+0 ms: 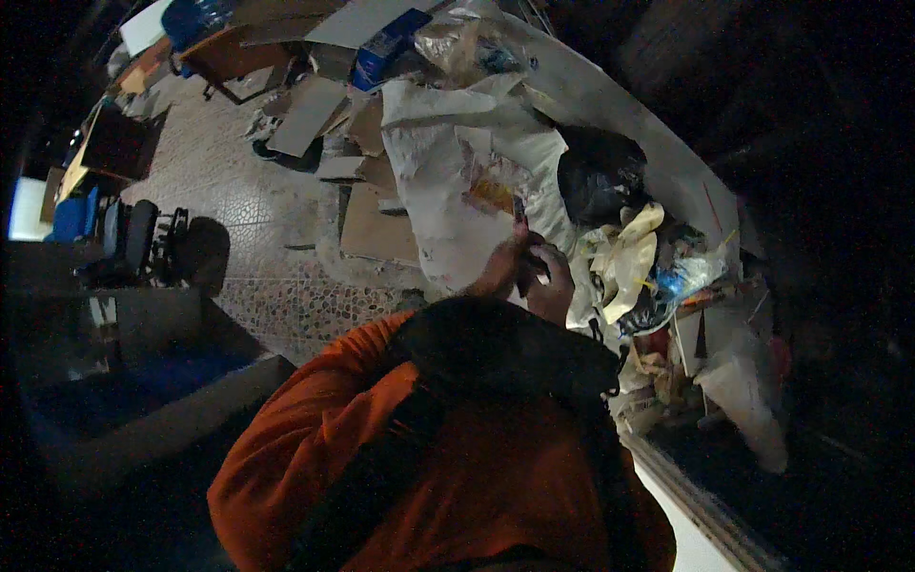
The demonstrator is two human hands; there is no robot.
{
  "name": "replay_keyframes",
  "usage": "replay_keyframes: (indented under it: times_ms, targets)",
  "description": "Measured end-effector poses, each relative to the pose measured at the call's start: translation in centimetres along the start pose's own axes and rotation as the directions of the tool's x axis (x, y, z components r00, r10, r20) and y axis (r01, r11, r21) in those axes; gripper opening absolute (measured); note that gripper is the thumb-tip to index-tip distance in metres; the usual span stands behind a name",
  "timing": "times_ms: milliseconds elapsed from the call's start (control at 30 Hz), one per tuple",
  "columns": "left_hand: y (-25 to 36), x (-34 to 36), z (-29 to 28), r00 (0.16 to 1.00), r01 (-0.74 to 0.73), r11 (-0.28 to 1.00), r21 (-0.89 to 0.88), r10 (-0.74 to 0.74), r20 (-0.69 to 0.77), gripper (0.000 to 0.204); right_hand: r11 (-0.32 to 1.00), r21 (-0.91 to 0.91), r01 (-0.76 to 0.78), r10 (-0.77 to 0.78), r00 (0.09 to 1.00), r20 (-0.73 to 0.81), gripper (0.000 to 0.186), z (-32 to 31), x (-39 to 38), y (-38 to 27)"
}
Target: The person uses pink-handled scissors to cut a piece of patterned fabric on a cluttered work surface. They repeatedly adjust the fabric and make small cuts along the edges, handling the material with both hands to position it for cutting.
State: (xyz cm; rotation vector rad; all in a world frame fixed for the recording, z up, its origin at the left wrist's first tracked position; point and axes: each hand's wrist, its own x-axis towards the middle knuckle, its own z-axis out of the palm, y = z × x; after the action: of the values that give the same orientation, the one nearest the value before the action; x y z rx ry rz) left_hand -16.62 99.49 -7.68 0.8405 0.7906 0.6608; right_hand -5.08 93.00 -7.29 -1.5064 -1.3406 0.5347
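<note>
My left hand (498,264) and my right hand (549,286) are close together in front of my body, fingers curled around a small narrow object (519,214) that points away from me; it is too dim to name. Behind them lies a large crumpled white sheet or sack (429,181), with a stained yellowish patch (491,191) just past the object's tip. Which fingers grip the object is hard to make out.
Cardboard pieces (372,229) lie on the floor (200,153) to the left. A black bag (600,172) and crumpled plastic (629,257) are at the right, a blue box (389,48) at the back. An office chair (138,238) and a large open box (152,353) stand far left.
</note>
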Motion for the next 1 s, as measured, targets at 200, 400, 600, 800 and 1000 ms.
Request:
replay_keyframes:
  times_ms: [200,400,600,800,1000]
  targets:
    - [5.6,-0.9,-3.8,0.988,0.147,0.956,-0.255,-0.156,-0.013,0.060,0.997,-0.057,-0.044,0.043,0.999,-0.011,0.035,5.1,1.7,-4.0]
    - [4.4,-0.7,-6.8,0.988,0.133,0.902,-0.411,-0.085,0.131,0.058,0.985,-0.163,-0.050,0.025,0.988,-0.155,0.029,8.6,1.2,-6.8]
    - [2.7,-0.4,-6.1,0.982,0.152,0.935,-0.321,-0.106,0.158,0.057,0.953,-0.237,-0.189,0.113,0.947,-0.300,0.032,9.5,-0.7,-5.9]
    - [3.4,0.2,-4.8,0.982,-0.007,0.999,0.040,-0.001,0.187,0.052,0.945,-0.167,-0.281,0.214,0.918,-0.334,0.027,7.9,0.3,-4.8]
    - [2.3,2.3,-1.1,0.975,-0.096,0.994,0.059,0.082,0.206,0.052,0.869,0.308,-0.387,0.461,0.860,-0.218,0.037,4.5,1.9,-2.8]
